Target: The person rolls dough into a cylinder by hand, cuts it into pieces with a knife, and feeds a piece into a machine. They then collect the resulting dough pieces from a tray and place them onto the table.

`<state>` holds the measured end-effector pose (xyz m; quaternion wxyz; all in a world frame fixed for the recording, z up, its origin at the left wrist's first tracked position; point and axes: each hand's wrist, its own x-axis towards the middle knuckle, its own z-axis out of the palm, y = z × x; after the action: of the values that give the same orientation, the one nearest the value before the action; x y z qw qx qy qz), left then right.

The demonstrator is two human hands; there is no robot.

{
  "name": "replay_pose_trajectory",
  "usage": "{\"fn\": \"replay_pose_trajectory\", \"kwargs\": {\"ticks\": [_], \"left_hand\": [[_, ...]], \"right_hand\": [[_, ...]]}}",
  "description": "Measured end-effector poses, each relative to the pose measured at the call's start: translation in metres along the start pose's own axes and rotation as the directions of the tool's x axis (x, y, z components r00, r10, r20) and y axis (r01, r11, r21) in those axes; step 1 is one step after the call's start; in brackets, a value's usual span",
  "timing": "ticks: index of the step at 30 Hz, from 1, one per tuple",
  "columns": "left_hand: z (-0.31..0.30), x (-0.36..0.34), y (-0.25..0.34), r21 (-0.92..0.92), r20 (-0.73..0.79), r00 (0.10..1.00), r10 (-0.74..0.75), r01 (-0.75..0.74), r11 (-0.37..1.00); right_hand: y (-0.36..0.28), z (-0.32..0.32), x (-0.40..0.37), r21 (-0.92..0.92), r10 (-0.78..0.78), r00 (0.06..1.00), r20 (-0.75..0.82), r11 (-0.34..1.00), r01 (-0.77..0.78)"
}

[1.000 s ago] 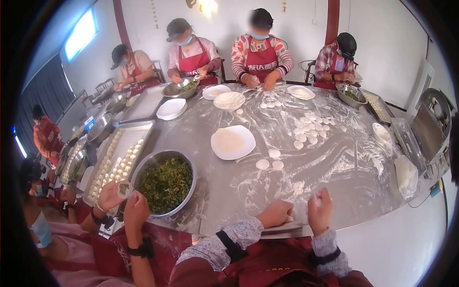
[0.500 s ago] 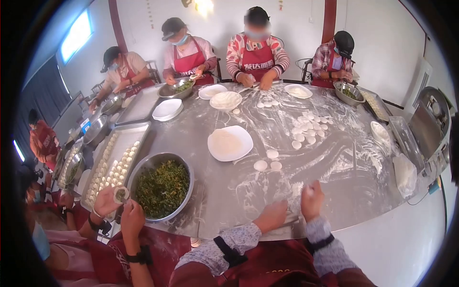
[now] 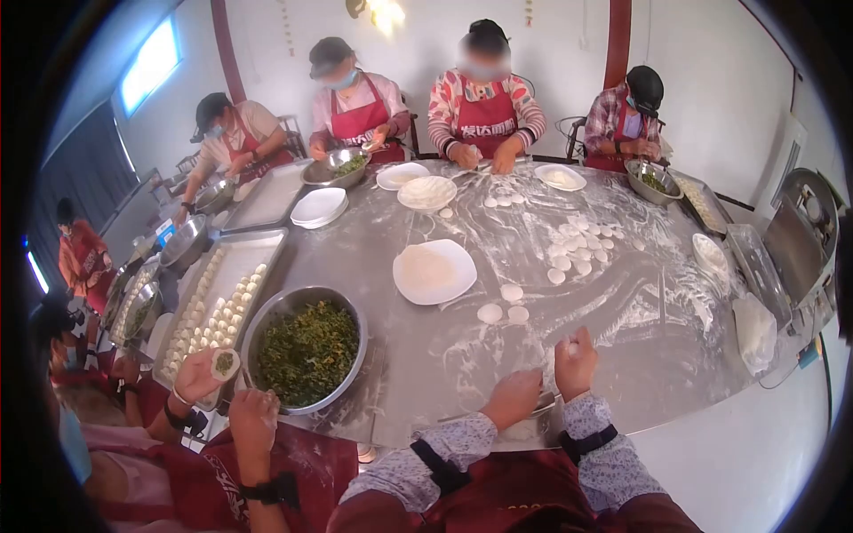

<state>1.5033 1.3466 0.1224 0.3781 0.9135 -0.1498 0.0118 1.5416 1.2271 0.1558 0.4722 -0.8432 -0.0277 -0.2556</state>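
Observation:
My left hand [image 3: 515, 399] is curled closed low over the near edge of the steel table [image 3: 426, 373], its fingertips turned away from view. Just to its right, my right hand [image 3: 576, 362] is closed and raised slightly higher, fingers bunched together. Whether either hand holds anything cannot be made out. A metal piece [image 3: 539, 406] shows partly between them at the table edge, mostly hidden by my left hand. Beyond my hands lie a few round dough pieces [image 3: 490, 314] and a larger cluster of dough rounds [image 3: 582, 244] on floured steel. A white plate [image 3: 458, 282] with flour stands ahead.
Left of me, a co-worker's hand [image 3: 201, 377] holds a wrapper with green filling [image 3: 224, 361] beside a bowl of chopped greens [image 3: 362, 342]. A tray [image 3: 280, 238] holds rows of dumplings. Several aproned people work around the table. A plastic bag [image 3: 753, 333] lies at right.
The view has shifted slightly. The left co-worker's nearer hand has moved off the wrapper, whose filling now shows. My hands stay close together and closed, with my right hand turned slightly.

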Motion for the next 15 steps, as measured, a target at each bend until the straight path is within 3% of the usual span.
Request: {"fn": "replay_pose_trajectory", "kwargs": {"ticks": [1,3,4,6,8,9,11,15], "left_hand": [[0.002,0.003,-0.004,-0.021,-0.066,0.998,-0.002,0.000,1.000],[0.004,-0.004,-0.016,0.006,-0.046,0.997,0.058,-0.057,0.998],[0.003,-0.006,-0.020,0.029,-0.010,0.993,0.118,-0.117,0.993],[-0.006,-0.012,-0.018,-0.007,0.028,0.997,0.070,-0.070,0.998],[-0.004,-0.017,-0.019,-0.050,0.067,0.997,0.041,-0.038,0.998],[-0.002,-0.020,-0.012,-0.056,0.090,0.995,0.032,-0.027,0.998],[-0.005,-0.011,0.008,-0.018,0.041,0.999,-0.011,0.012,1.000],[0.017,0.007,-0.011,-0.054,-0.139,0.989,0.053,-0.061,0.997]], "right_hand": [[0.000,0.002,0.001,-0.001,-0.044,0.999,-0.023,0.999,0.044],[0.003,-0.004,-0.005,0.001,-0.098,0.994,-0.043,0.995,0.098],[0.007,-0.017,-0.016,-0.033,-0.047,0.998,-0.029,0.998,0.046],[0.018,-0.032,-0.031,-0.063,0.008,1.000,-0.022,0.998,-0.009],[0.027,-0.038,-0.046,0.113,0.095,0.995,-0.022,0.989,-0.092],[0.021,-0.035,-0.045,0.106,0.119,0.993,-0.018,0.988,-0.116],[0.002,-0.015,-0.013,-0.034,-0.097,0.993,-0.059,0.995,0.096],[-0.005,0.005,0.002,0.059,-0.030,0.998,-0.051,0.998,0.033]]}}
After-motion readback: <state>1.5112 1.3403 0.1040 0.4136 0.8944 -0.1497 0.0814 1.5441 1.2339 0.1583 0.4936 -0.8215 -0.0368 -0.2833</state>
